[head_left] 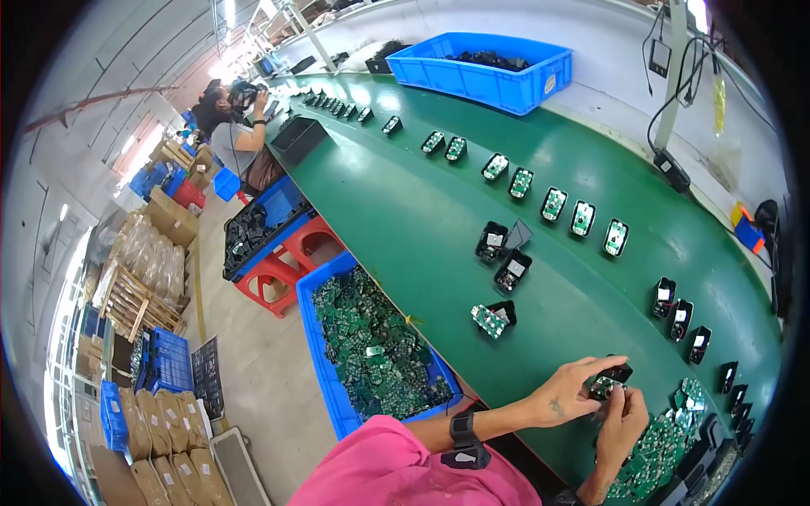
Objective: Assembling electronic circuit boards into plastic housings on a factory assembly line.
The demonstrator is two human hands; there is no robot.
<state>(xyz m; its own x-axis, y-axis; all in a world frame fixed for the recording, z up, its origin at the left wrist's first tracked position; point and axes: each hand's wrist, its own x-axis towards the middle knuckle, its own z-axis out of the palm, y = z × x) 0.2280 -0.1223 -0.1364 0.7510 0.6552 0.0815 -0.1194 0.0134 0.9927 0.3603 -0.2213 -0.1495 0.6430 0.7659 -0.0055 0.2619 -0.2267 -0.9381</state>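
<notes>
Above the near right part of the green bench, my left hand (567, 395) is closed round a small black plastic case (621, 371). A green circuit board (604, 387) lies at the mouth of that case. My right hand (621, 423) pinches the board's near side; its fingertips partly hide the board. Just beside my right hand spreads a pile of loose green boards (656, 455). Further up the bench, a case with a tilted board (491, 320) lies by two open black cases (512, 271) and a dark flat piece (517, 236).
Cases fitted with boards (553, 204) form a line along the green bench (380, 194). More open cases (665, 297) stand at right. A blue crate (481, 74) sits at the back. Left of the bench are a board-filled blue bin (314, 337), red stools (274, 282) and another person (232, 126).
</notes>
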